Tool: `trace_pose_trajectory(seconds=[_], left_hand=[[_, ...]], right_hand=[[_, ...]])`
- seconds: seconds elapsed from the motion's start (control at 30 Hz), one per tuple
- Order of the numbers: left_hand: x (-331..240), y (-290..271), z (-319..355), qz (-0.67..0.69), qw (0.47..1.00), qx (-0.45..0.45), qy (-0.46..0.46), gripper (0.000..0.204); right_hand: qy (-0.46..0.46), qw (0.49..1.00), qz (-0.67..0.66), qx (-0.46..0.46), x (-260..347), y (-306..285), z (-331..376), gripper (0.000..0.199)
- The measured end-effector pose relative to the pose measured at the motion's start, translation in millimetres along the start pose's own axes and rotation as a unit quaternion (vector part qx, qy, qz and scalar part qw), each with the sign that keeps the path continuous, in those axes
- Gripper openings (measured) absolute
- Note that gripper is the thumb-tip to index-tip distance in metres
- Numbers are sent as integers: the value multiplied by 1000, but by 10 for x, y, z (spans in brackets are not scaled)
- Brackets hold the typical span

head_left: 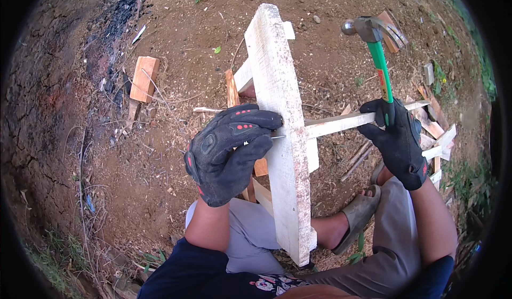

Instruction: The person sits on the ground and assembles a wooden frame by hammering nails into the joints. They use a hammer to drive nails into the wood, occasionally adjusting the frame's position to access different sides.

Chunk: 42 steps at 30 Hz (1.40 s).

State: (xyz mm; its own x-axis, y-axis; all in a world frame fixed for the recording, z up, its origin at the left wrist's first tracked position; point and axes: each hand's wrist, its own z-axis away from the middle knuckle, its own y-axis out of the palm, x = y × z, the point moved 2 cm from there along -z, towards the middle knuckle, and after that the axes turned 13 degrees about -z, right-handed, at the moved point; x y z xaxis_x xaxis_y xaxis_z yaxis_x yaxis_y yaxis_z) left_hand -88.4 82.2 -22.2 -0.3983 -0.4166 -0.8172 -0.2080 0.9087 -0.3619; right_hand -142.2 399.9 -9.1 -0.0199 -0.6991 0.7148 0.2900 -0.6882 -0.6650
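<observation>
Nearest the camera, a pale board (280, 75) runs lengthwise out from the person, and a pale rail (341, 124) stretches away from the board's right side. Close against the board on its left, the gloved left hand (229, 155) keeps thumb and fingers in a narrow pinch. Well apart from the board on its right, the gloved right hand (393, 142) is wrapped around the green handle of a hammer (380, 64). Farther left of the board, a brown wood block (144, 79) rests on the dirt. Smallest is the nail (278, 137) in that pinch, sticking out at the board; whether its point touches the wood cannot be told. The step looks like starting this nail: best to set it square to the board, tap lightly until it bites, then clear the fingers before harder blows, with the board braced against bounce.
</observation>
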Motion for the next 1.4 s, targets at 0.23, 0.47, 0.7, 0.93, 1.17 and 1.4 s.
trace_pose_trajectory(seconds=[0.23,0.47,0.7,0.93,1.17,1.4], left_hand=[[-27,43,44,-23,1000,6,-4,10],[-85,58,57,5,998,-2,-68,16],[-80,364,162,218,952,-95,-194,16],[-35,430,148,214,959,-86,-166,16],[13,481,83,182,969,-122,-117,10],[68,547,116,214,957,-117,-157,21]], right_hand=[[18,1000,-3,-7,55,4,3,31],[-60,997,38,-22,67,22,8,32],[-28,999,19,-10,43,29,54,35],[24,997,79,5,604,-459,271,44],[-100,868,472,117,2452,-632,734,25],[-171,815,528,165,3299,-195,865,49]])
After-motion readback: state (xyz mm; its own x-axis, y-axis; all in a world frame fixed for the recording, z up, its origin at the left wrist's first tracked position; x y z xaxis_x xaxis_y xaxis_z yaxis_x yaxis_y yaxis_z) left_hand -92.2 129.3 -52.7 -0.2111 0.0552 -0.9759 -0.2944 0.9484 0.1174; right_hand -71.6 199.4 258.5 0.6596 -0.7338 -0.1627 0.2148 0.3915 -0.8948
